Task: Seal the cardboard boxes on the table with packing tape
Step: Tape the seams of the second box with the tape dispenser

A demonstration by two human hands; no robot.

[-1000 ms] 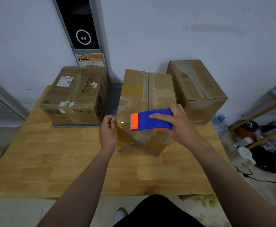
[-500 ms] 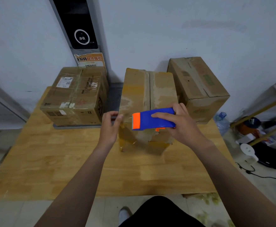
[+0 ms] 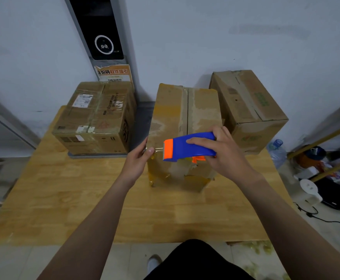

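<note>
Three cardboard boxes stand on the wooden table (image 3: 84, 199). The middle box (image 3: 171, 118) is tall, worn, with an open seam along its top. My right hand (image 3: 223, 156) grips a blue and orange tape dispenser (image 3: 189, 147) in front of that box's near face. A short strip of clear tape (image 3: 158, 149) runs from the dispenser to the box's near left corner, where my left hand (image 3: 137, 162) presses the tape end with thumb and fingers against the edge. The left box (image 3: 96, 120) shows clear tape over it. The right box (image 3: 249, 110) stands at the back right.
A grey flat panel (image 3: 96, 155) lies under the left box. A tall black device (image 3: 102, 33) leans on the wall behind. Right of the table are a water bottle (image 3: 278, 150), a shelf (image 3: 336, 138) and cables on the floor. Scraps of tape (image 3: 259, 247) litter the floor.
My left hand carried the tape end from mid-air onto the middle box's near left corner. The dispenser stayed in my right hand, shifting slightly; the tape strip is now taut and short.
</note>
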